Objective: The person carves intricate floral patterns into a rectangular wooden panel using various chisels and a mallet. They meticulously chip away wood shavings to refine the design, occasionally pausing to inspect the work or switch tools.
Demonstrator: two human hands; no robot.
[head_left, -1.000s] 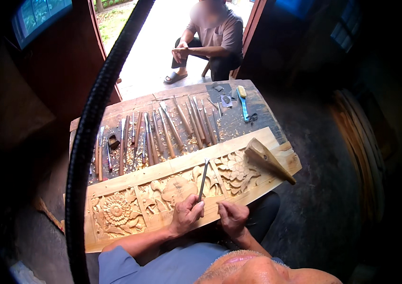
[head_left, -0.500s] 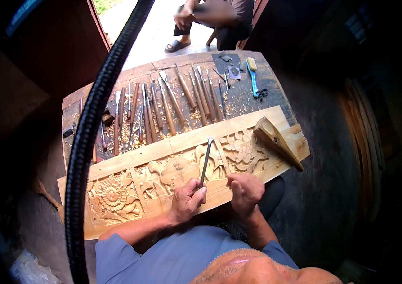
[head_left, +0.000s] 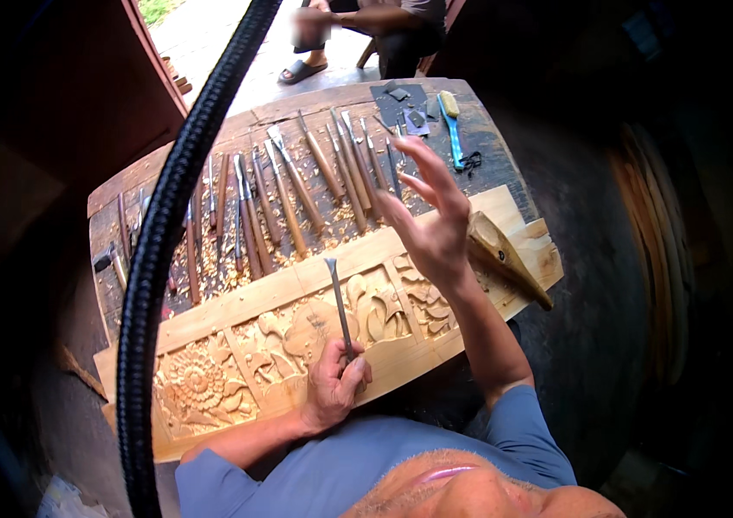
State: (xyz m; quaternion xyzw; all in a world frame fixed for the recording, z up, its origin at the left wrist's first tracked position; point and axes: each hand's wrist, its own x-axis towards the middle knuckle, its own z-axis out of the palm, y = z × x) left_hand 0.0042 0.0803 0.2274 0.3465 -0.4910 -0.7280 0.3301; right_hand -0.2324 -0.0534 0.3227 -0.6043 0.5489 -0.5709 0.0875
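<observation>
Two bare hands are seen over a long carved wooden panel (head_left: 237, 302) that runs from the lower left of the frame up toward the right. The left hand (head_left: 334, 387) is closed around the lower end of a slim metal chisel (head_left: 338, 302), low in the middle of the frame; the tool is held nearly upright in the picture, its tip resting on the carved relief near the panel's upper edge. The right hand (head_left: 431, 220) is raised right of centre, fingers spread wide and nothing gripped, well apart from the left hand. A wooden mallet (head_left: 505, 257) is seen lying on the panel's right end, just beside the raised hand. Beyond the panel, a row of carving chisels (head_left: 297, 190) is laid out on the dark workbench (head_left: 487, 147) among wood shavings. A blue-handled tool (head_left: 450, 125) is placed at the bench's upper right. A black corrugated hose (head_left: 168, 242) is seen crossing the left half of the frame from top to bottom.
</observation>
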